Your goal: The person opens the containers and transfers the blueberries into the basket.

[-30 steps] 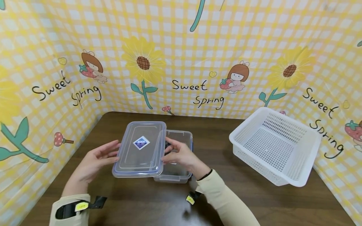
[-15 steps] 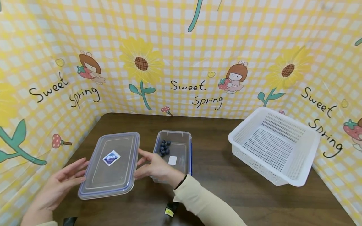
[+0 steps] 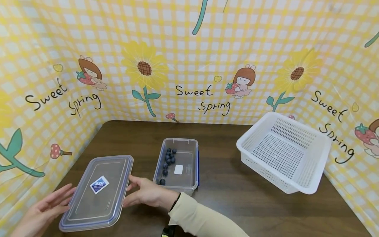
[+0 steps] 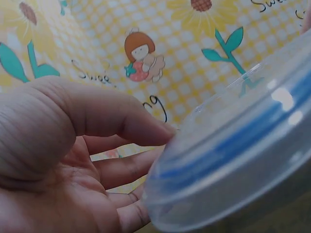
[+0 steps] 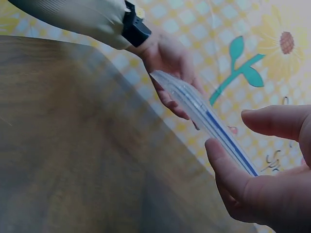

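A clear plastic lid (image 3: 97,194) with a blue seal and a blue diamond label hangs tilted just above the dark table at the front left. My left hand (image 3: 63,199) holds its left edge; the left wrist view shows that hand (image 4: 146,160) with the thumb on top of the lid (image 4: 243,145) and the fingers beneath. My right hand (image 3: 131,191) takes the right edge, and in the right wrist view this hand (image 5: 228,133) has the lid (image 5: 194,104) between thumb and fingers. Uncovered beside it stands a clear box (image 3: 193,177) with several blueberries (image 3: 168,158).
A white perforated basket (image 3: 314,184) stands at the right, tilted against the wall. Yellow checked sheets with sunflowers close off the table's back and both sides. Bare brown tabletop (image 3: 231,204) lies between the box and the basket.
Both hands have carried the lid off the box, leftward and toward me, down near the table's front left. The blueberries in the box are now uncovered.
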